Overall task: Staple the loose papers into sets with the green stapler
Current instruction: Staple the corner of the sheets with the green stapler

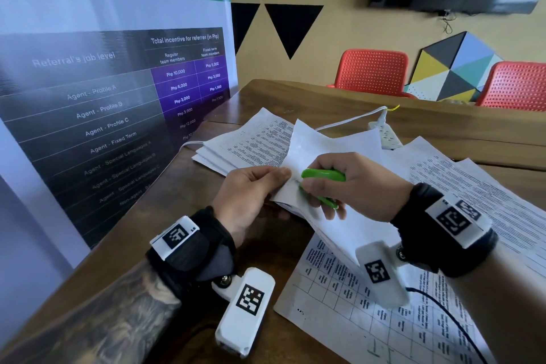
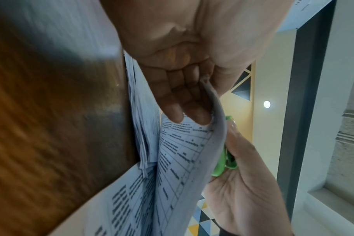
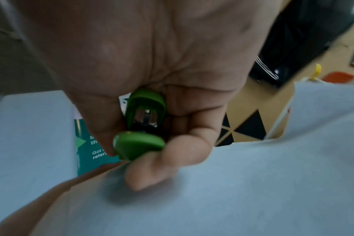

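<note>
At frame centre, the left hand [image 1: 251, 195] pinches a lifted paper set [image 1: 322, 151] by its corner; the right hand [image 1: 351, 183] grips the green stapler [image 1: 323, 176] closed over that corner. Loose sheets [image 1: 487, 195] remain on the tabletop [image 1: 443, 124], so stapling appears unfinished.

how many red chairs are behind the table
2. One red chair stands behind the table's far edge near the middle; the other is at the right, cut off by the frame. More may be out of view.
</note>
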`<control>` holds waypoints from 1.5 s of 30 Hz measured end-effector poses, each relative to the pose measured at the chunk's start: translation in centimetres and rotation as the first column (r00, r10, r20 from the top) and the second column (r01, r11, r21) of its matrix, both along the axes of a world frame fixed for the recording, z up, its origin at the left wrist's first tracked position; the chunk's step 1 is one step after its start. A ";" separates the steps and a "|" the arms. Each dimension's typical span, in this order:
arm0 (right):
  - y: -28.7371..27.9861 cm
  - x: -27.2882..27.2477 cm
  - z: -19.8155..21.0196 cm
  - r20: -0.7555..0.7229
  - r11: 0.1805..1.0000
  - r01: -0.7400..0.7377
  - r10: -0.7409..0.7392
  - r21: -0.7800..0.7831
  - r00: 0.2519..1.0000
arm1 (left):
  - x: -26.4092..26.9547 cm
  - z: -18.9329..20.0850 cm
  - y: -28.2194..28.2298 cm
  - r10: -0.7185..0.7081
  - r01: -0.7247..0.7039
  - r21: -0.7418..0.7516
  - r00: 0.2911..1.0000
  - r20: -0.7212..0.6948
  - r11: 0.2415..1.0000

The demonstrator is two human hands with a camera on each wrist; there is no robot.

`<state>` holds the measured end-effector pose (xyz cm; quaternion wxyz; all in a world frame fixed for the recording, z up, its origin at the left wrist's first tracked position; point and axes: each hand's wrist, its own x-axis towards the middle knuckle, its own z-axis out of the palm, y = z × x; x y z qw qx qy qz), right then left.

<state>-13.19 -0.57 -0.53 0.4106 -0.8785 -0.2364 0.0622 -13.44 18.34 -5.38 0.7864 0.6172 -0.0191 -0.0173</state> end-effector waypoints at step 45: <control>-1.4 0.1 1.2 0.203 0.994 0.092 -0.100 0.051 0.974 | -0.6 0.4 0.0 -0.138 0.135 0.079 0.990 0.025 0.988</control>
